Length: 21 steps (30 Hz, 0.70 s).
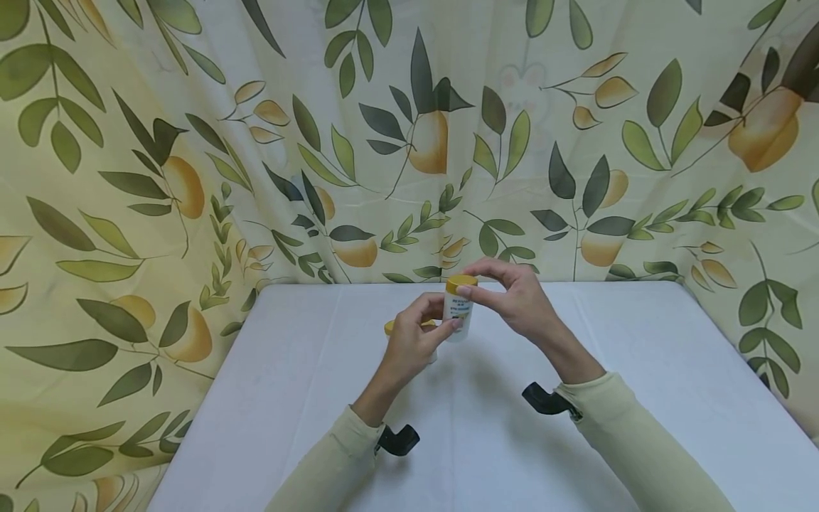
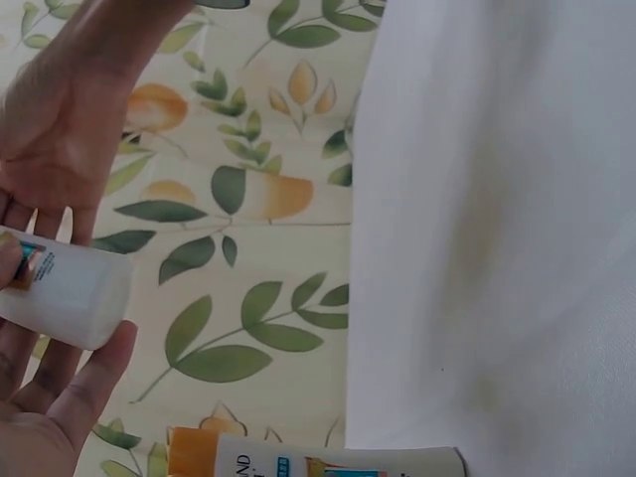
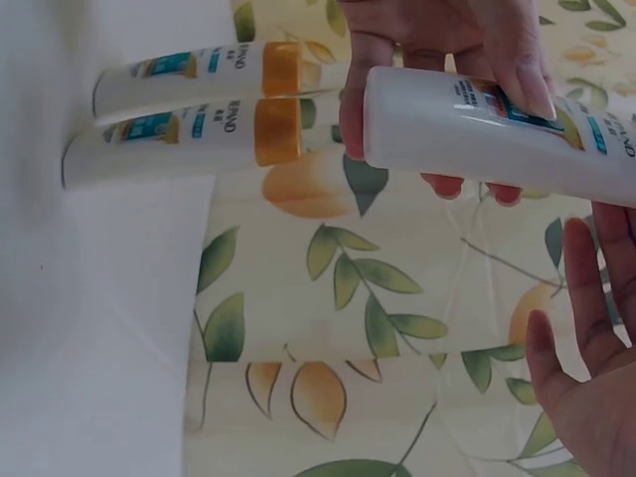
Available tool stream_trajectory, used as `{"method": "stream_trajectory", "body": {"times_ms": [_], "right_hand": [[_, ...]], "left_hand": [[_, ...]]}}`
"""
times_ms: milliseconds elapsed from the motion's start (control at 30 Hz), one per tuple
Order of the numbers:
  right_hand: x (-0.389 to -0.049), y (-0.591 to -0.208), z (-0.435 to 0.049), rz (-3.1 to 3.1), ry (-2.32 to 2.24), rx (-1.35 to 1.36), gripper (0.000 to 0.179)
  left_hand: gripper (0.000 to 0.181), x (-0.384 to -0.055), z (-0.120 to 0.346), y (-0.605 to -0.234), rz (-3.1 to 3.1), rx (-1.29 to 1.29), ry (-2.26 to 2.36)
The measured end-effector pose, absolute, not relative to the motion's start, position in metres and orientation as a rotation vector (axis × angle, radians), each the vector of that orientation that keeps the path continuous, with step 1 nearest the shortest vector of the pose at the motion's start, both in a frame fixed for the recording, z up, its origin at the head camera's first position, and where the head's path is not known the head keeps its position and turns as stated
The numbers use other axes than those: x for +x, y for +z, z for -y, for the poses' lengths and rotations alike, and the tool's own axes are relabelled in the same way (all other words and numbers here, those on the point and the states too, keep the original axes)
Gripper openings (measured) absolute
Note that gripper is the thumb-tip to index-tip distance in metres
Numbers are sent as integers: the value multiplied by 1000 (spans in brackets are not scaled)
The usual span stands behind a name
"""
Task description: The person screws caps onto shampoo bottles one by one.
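A white bottle (image 1: 457, 313) with a yellow cap (image 1: 462, 281) is held up above the table, tilted slightly. My left hand (image 1: 414, 336) grips its body, with the thumb across the printed label, as the right wrist view also shows. At the top, my right hand (image 1: 520, 302) pinches the cap between thumb and fingers. Two similar capped bottles stand side by side behind my left hand: one bottle (image 3: 199, 78) and another bottle (image 3: 179, 144) appear in the right wrist view. From the head, my left hand mostly hides them.
A white cloth covers the table (image 1: 563, 441). Beyond its back edge hangs a curtain (image 1: 384, 142) printed with leaves and fruit. Black camera mounts stick out from both wrists, one mount (image 1: 398, 441) at the left sleeve and one mount (image 1: 547, 398) at the right.
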State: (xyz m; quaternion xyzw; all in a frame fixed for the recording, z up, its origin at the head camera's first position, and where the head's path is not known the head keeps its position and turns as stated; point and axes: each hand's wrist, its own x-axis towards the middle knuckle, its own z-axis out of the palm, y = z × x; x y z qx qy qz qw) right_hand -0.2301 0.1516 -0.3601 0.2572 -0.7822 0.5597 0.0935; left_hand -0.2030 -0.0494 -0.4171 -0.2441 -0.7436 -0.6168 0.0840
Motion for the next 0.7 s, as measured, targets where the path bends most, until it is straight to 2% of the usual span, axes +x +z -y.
{"method": "stream_trajectory", "body": {"times_ms": [367,700], "right_hand": [[-229,-361,-154,2339,1653,795,17],[-230,-369,-158,2348,1663,864,18]], "left_hand": [[33,-208,50,-409,2330,-663,-1841],[33,-222,55,-397,2414,-775,-1756]]}}
